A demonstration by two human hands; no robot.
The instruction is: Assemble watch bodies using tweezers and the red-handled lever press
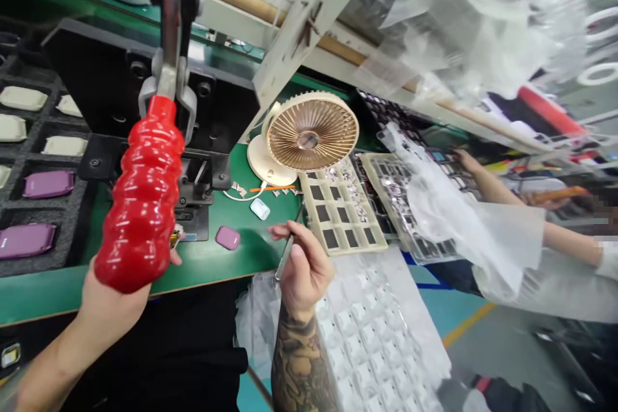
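Observation:
My left hand (116,302) is low behind the red ribbed handle (145,193) of a lever press, which hides most of its fingers. At its fingertips, beside the press base, shows a small part with yellow on it (176,235). My right hand (306,264) is closed around slim metal tweezers (286,256), their tip pointing up beside the sectioned tray. Between the hands, a purple rounded case (228,238) lies on the green bench (251,248). A small white-and-blue case piece (260,208) lies behind it.
A cream desk fan (311,132) stands at the back. A cream compartment tray (381,246) holds dark pieces; a black foam tray (36,206) at left holds purple and white cases. Further right are a clear plastic sheet (444,219) and a co-worker's arm (492,187).

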